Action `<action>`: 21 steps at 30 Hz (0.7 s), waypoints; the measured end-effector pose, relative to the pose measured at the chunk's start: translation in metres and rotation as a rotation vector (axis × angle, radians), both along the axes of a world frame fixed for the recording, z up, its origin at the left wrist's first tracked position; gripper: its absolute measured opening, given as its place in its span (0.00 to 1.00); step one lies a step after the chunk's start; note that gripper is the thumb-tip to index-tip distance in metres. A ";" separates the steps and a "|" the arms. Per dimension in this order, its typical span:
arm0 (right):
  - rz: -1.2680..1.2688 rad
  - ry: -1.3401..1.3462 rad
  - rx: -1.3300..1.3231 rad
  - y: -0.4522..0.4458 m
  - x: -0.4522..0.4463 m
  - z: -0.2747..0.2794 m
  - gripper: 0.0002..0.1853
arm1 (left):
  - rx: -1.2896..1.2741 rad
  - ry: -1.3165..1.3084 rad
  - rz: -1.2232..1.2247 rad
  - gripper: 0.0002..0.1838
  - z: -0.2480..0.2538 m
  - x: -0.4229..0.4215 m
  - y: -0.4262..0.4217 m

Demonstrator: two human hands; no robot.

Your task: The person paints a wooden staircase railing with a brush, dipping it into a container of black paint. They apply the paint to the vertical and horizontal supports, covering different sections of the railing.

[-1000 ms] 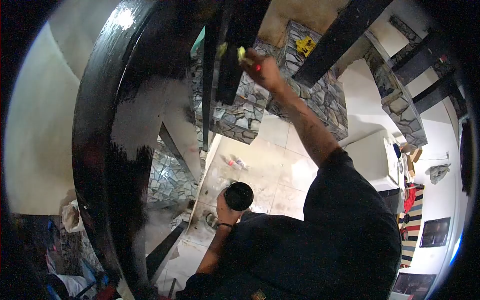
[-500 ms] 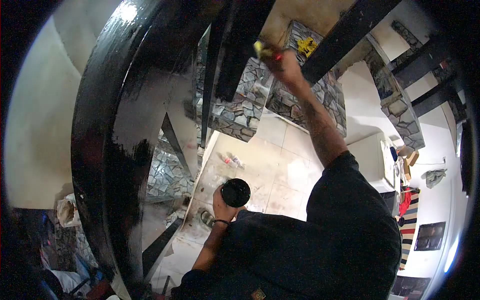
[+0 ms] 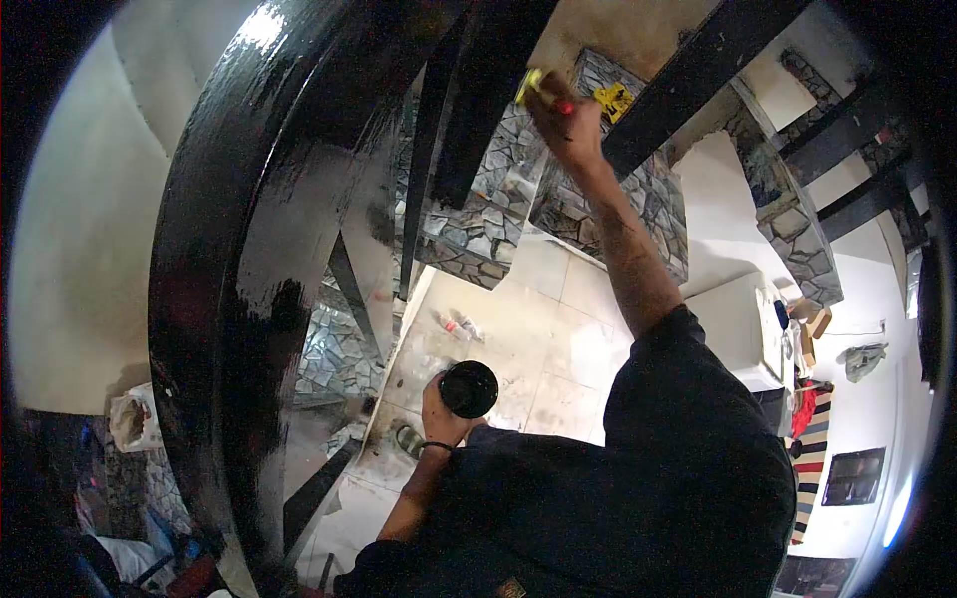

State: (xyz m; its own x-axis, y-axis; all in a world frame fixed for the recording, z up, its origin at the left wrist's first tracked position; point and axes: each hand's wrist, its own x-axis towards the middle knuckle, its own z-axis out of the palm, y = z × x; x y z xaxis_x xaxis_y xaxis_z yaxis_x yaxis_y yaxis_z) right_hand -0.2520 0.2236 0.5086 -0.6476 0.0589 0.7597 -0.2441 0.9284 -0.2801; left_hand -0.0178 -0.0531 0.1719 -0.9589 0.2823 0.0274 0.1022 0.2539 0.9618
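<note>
My left hand (image 3: 446, 414) is wrapped round a black, round, open container (image 3: 469, 390) with dark contents, held low in front of my body. Stretched up and forward, my right hand (image 3: 566, 125) grips what looks like a paintbrush (image 3: 530, 86) with yellow and red parts; its bristles cannot be made out. That tool is close to the edge of a dark beam (image 3: 493, 100). To the left rises a large curved beam (image 3: 204, 259), coated glossy black, with streaky, thinly covered grey patches (image 3: 299, 214) on its side.
A yellow crumpled item (image 3: 613, 101) lies on a stone-patterned step (image 3: 608, 75) beyond my right hand. More dark beams (image 3: 708, 85) cross at the upper right. Below are a tiled floor (image 3: 538, 329), small bottles (image 3: 457, 325), a sandal (image 3: 409, 439) and a white appliance (image 3: 733, 324).
My right hand has shifted slightly with the brush-like tool, whose yellow part now shows more clearly. My left hand keeps hold of the container. The whole view has tilted a little.
</note>
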 end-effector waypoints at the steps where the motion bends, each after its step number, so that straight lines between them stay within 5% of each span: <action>1: 0.015 0.062 0.051 0.002 0.002 0.009 0.10 | 0.001 0.009 -0.006 0.52 0.001 -0.001 -0.001; 7: 0.082 0.310 0.210 0.008 0.004 -0.030 0.10 | -0.001 -0.002 -0.007 0.53 0.007 0.000 -0.003; 17: -0.008 -0.381 0.250 -0.012 0.009 -0.135 0.30 | -0.005 0.013 0.010 0.44 0.004 -0.002 -0.005; 21: 0.048 -0.356 0.228 -0.015 -0.002 -0.104 0.21 | 0.026 -0.019 0.021 0.40 0.016 -0.003 -0.002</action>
State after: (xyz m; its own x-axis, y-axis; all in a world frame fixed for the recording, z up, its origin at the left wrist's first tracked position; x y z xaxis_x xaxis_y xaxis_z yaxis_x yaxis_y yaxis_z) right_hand -0.2538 0.2090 0.4045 -0.8698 -0.1209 0.4783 -0.2134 0.9663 -0.1437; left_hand -0.0205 -0.0552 0.1879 -0.9651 0.2615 0.0159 0.0783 0.2302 0.9700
